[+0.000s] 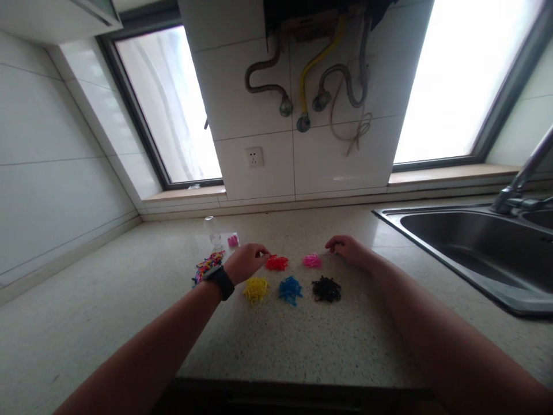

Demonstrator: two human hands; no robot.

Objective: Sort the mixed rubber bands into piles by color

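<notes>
Left hand (247,262): fingertips bent in at the left edge of the red pile (277,263), centre of frame. Whether I have a piece pinched there, I cannot tell. Right hand (349,249): fingers loosely curled, right of the pink pile (311,261) and apart from it; whether anything thin is between the tips, I cannot tell either.

Lower row, left to right: yellow pile (256,289), blue pile (290,290), black pile (326,289). Multicoloured heap (209,264) left of centre, beside my watch (222,282). All lie on the speckled countertop (276,351).

Handling, my judgement: the pieces look like small rubber bands, as far as this soft view allows. Next to no weight, soft, springy, a bit grippy, hard to break by touch. Likely to snag on one another; a lift from the middle could bring several. Best hold: thumb and fingertip on a loose end at a pile's rim, light pressure. A palm sweep would scatter them.

Clear container (212,233) above the heap: smooth, probably slippery; take it round the sides.

Hard to see: the heap's lower right side runs behind my wrist and watch. Single strands blur together within each pile. Small pink clump (233,240) by the container: too small to identify. Container's contents and material unclear. Sink (466,248) cut off at right edge.
</notes>
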